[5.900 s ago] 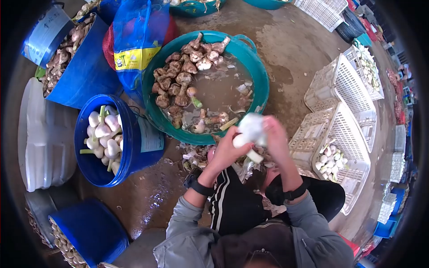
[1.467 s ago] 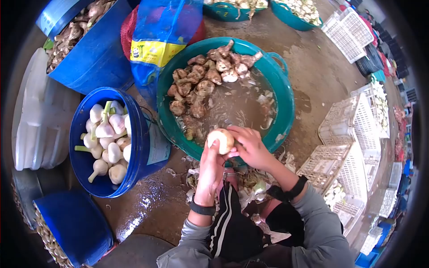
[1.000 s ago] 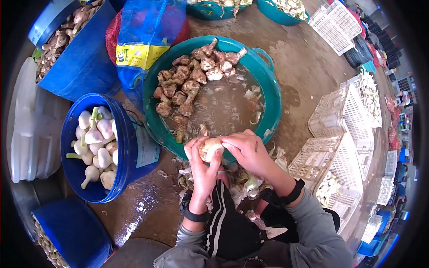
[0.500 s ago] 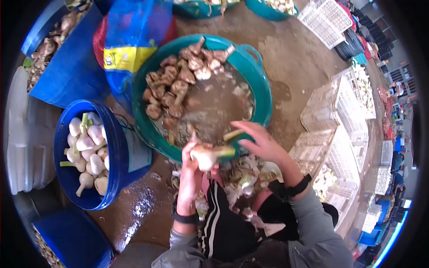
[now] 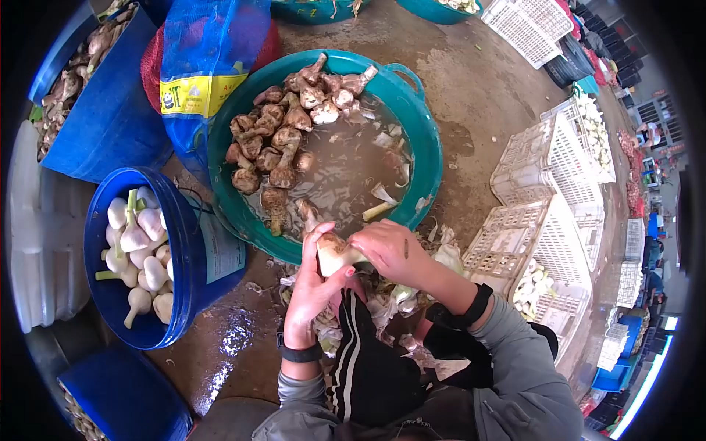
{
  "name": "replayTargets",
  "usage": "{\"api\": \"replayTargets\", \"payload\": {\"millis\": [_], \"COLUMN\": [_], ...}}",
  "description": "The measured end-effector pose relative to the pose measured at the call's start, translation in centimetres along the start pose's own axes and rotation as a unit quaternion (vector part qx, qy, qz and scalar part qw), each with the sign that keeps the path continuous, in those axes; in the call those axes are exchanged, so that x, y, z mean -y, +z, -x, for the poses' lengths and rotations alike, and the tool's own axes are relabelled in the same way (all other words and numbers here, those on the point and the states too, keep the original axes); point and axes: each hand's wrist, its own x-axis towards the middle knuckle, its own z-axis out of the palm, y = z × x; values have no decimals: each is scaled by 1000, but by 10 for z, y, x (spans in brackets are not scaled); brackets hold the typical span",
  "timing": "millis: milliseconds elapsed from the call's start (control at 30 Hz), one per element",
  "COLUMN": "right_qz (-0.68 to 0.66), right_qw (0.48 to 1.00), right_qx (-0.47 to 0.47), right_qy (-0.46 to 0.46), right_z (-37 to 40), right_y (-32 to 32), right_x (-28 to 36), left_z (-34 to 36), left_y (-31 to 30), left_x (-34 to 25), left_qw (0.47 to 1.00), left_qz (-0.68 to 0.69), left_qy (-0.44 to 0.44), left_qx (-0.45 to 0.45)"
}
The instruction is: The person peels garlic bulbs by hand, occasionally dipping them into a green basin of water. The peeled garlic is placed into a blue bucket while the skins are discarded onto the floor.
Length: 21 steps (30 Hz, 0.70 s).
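Note:
My left hand [image 5: 309, 290] has its fingers wrapped round a garlic bulb [image 5: 332, 259], white with a brown patch on top. From the right, my right hand [image 5: 393, 251] is closed against the bulb's stem end, and its fingers hide most of the stem. Both hands are over the near rim of a green tub [image 5: 435, 165] with murky water in it. Unpeeled, muddy garlic bulbs [image 5: 285, 140] are heaped at the tub's left and far side. A cut piece of stem [image 5: 379, 209] lies at its right side.
Left of the tub, a blue bucket [image 5: 193, 272] holds clean white garlic bulbs [image 5: 153, 273]. Behind it stand a larger blue container [image 5: 110, 125] and a blue mesh bag [image 5: 209, 44]. White plastic crates [image 5: 507, 239] line the right. Peeled skins [image 5: 397, 298] litter the floor below my hands.
My right hand, open and apart from the bulb before, has moved left and closed on its stem end. A stem piece now lies in the tub. The left hand still grips the bulb.

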Motion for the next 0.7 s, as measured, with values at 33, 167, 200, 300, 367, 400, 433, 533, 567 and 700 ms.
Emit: {"api": "replayTargets", "payload": {"millis": [33,167,200,300,367,400,433,533,567,700], "right_qz": [-9,-246,-371,-407,-200,-215,-219,-147,-106,-56], "right_qw": [1000,926,878,869,973,971,970,981,988,977], "right_qx": [-19,103,82,60,38,47,49,21,-4,-67], "right_qy": [14,268,290,274,112,92,88,122,111,193], "right_z": [1,-2,0,1,4,5,4,2,4,18], "right_y": [2,-2,-3,-7,-2,5,3,-26,-41,-85], "right_x": [0,-5,-6,-5,8,13,14,18,15,-25], "left_z": [1,7,6,1,2,4,5,8,9,29], "left_y": [-3,-18,-18,-17,-10,-1,2,16,15,-38], "left_x": [-2,3,5,10,7,6,13,4,3,-56], "left_qw": [1000,992,989,994,990,995,992,997,995,957], "left_qz": [1,50,88,59,120,65,87,56,64,-213], "left_qy": [0,-13,-24,-23,-56,-81,-93,-39,-64,176], "left_qx": [0,117,115,84,47,8,-17,-25,-37,-87]}}
